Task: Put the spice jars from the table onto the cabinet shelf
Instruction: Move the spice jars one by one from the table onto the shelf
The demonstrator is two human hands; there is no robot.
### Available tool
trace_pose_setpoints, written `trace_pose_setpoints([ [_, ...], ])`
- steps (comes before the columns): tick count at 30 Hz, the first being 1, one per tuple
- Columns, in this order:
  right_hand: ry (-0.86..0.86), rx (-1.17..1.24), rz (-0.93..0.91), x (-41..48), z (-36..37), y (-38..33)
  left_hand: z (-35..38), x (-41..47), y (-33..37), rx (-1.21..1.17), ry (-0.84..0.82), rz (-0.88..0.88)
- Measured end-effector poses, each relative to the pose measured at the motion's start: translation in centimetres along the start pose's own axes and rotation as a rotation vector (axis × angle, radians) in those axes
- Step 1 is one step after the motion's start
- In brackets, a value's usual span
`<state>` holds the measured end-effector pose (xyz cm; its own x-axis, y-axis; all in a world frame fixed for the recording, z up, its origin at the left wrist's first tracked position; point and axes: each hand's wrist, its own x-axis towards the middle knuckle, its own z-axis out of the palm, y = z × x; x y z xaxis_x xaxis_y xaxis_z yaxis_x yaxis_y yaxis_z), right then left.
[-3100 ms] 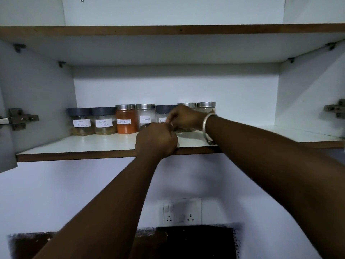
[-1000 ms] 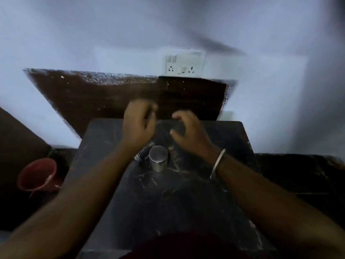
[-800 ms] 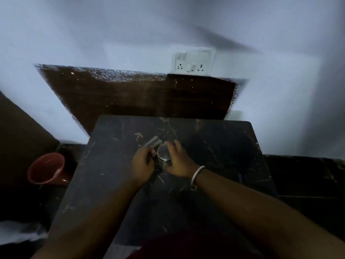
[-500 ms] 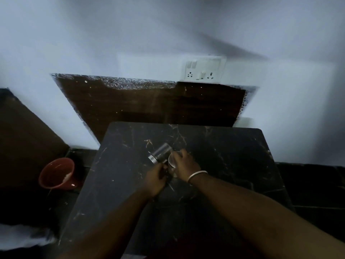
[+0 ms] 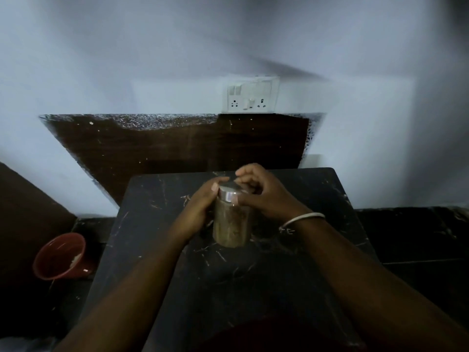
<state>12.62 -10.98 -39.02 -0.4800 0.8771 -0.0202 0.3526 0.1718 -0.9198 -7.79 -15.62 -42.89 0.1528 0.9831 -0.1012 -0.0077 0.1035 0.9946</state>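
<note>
A clear spice jar (image 5: 232, 223) with a silver lid and brownish contents is held upright, a little above the dark marble-patterned table (image 5: 291, 275). My left hand (image 5: 194, 213) wraps the jar's left side, thumb at the lid. My right hand (image 5: 265, 196), with a bangle on the wrist, grips the lid from the right, fingers curled over the top. A small pale glint shows under my left hand; what it is cannot be made out. The cabinet shelf is out of view.
A dark wooden board (image 5: 177, 146) leans against the white wall behind the table, under a white switch and socket plate (image 5: 250, 97). A red bucket (image 5: 61, 255) stands on the floor at the left. A dark counter (image 5: 418, 237) runs along the right.
My view dropped from the shelf to the table. Both hands came down onto two jars there, and one jar is now lifted upright between them. The tilted jar is out of sight.
</note>
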Motion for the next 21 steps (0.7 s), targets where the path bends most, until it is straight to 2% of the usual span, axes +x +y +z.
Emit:
trace_pose_setpoints([
  [4, 0.156, 0.291, -0.127, -1.9, -1.4, -4.8, 3.8, -1.5, 5.2, -0.370, -0.019, 0.005],
  [7, 0.263, 0.530, -0.149, -3.4, -1.2, -7.0, 5.9, -2.3, 8.1, -0.488, 0.040, 0.043],
  [10, 0.329, 0.627, -0.135, -5.2, -0.9, -7.8, 7.3, -2.9, 9.8, -0.548, 0.018, 0.067],
  [14, 0.366, 0.615, -0.201, -7.6, 0.1, -7.7, 8.6, -3.9, 11.0, -0.521, 0.073, 0.068],
  [17, 0.412, 0.445, -0.259, -8.6, 0.6, -7.5, 9.9, -4.5, 11.5, -0.388, 0.170, 0.088],
  [19, 0.400, 0.315, -0.229, -8.8, 0.5, -7.5, 10.6, -5.0, 11.8, -0.317, 0.192, 0.130],
  [21, 0.349, 0.335, -0.223, -8.9, 0.0, -7.4, 10.9, -5.5, 12.1, -0.304, 0.207, 0.142],
])
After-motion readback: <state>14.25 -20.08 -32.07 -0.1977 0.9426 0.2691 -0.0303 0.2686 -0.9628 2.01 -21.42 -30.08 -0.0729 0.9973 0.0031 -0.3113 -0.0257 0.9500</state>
